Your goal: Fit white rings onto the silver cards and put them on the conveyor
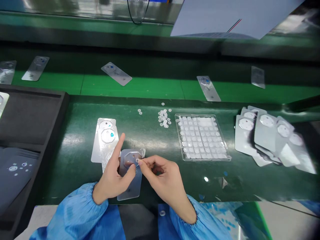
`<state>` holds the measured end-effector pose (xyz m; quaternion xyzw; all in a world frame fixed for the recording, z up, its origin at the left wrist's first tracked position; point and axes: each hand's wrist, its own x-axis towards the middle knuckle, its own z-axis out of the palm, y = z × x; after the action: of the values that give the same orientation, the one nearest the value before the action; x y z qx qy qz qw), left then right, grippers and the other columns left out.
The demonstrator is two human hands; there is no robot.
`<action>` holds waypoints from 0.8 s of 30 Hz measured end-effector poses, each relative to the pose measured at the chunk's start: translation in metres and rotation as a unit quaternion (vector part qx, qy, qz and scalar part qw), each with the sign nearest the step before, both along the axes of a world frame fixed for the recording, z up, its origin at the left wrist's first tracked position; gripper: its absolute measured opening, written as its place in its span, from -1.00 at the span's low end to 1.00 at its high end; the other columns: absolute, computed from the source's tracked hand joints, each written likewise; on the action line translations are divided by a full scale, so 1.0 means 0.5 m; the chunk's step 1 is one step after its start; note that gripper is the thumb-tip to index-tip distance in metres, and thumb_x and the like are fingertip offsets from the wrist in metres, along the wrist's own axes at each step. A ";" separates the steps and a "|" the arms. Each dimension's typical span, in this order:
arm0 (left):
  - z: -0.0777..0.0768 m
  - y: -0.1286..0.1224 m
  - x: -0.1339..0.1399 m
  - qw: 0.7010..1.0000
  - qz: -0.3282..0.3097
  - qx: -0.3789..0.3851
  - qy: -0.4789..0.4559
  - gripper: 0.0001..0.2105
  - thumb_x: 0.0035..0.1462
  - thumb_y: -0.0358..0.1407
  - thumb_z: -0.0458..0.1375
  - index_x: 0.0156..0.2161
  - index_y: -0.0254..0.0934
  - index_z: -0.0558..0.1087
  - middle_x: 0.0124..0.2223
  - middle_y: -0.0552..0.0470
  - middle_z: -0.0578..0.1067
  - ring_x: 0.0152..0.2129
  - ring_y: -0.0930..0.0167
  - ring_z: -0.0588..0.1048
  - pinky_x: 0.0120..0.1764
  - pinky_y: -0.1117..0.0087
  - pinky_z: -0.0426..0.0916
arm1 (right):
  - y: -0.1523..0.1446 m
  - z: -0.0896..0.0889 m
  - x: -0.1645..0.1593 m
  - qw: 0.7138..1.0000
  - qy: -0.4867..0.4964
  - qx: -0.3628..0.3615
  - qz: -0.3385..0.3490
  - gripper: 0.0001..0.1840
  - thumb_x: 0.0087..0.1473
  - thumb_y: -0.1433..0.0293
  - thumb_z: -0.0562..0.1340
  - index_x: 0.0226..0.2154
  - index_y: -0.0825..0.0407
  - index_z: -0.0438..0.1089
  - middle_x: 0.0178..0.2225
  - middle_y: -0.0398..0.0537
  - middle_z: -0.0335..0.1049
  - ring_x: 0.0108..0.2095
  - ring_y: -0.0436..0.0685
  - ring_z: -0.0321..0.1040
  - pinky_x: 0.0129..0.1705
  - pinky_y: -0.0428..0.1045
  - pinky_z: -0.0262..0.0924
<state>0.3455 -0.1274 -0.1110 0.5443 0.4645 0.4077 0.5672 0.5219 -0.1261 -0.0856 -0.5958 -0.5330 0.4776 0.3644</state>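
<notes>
Blister card (130,181) is lying under both hands, its long axis running toward the person. Left hand (113,176) is pinning it with thumb down and forefinger raised, while right hand (162,176) is pinching a small disc (138,161) at its pocket.

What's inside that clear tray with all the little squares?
The clear tray holds small white discs in most pockets. The glare hides whether every pocket is filled.

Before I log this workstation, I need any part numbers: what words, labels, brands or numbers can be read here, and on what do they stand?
No readable text anywhere in the head view.
Foil pouch held by the left hand and right hand: no print visible.
Pouch stack: only a small blue mark, no letters.
Clear blister tray: no label.
Pouches on the conveyor belt: blue dots, too blurred to read.
</notes>
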 end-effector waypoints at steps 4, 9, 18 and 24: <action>0.003 0.002 0.003 0.998 0.012 -0.042 -0.042 -0.21 0.31 -0.26 0.26 0.51 -0.17 -0.03 -0.09 -0.06 0.62 -0.19 0.34 0.58 -0.03 0.33 0.46 | 0.018 -0.003 0.011 0.997 0.048 -0.054 0.008 -0.59 0.10 0.15 0.42 -0.59 0.02 0.38 -0.64 -0.19 0.31 -0.61 -0.03 0.15 -0.57 -0.10 0.05; -0.001 0.024 0.006 0.990 0.030 -0.127 -0.058 -0.22 0.19 -0.15 0.38 0.43 -0.25 0.19 -0.20 -0.02 0.64 -0.27 0.31 0.62 -0.17 0.36 0.52 | 0.049 -0.034 0.035 0.978 0.162 -0.120 0.061 -0.46 -0.04 0.01 0.52 -0.53 0.02 0.30 -0.63 -0.19 0.35 -0.64 -0.05 0.15 -0.60 -0.13 0.05; 0.052 0.119 0.016 0.960 0.015 -0.199 -0.194 -0.65 0.00 -0.14 0.48 -0.22 -0.37 0.60 -0.29 -0.10 0.65 -0.33 0.24 0.65 -0.24 0.29 0.55 | -0.017 -0.105 0.077 0.940 0.315 -0.127 -0.020 -0.49 0.23 -0.10 0.30 -0.27 0.04 0.41 -0.59 -0.16 0.31 -0.66 -0.02 0.14 -0.68 -0.15 0.00; 0.198 0.398 -0.107 0.982 0.186 -0.027 -0.025 -0.66 0.28 -0.17 0.29 -0.09 -0.51 0.54 -0.26 -0.13 0.64 -0.42 0.36 0.59 -0.21 0.27 0.51 | -0.014 -0.093 0.075 0.944 0.286 -0.160 -0.018 -0.38 0.08 -0.21 0.35 -0.34 0.05 0.46 -0.58 -0.11 0.28 -0.64 0.02 0.09 -0.65 -0.09 0.03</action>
<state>0.2918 0.0715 -0.0122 0.4228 0.5542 0.5067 0.5073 0.5592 -0.1333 -0.1320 -0.4937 -0.3121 0.7006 0.4099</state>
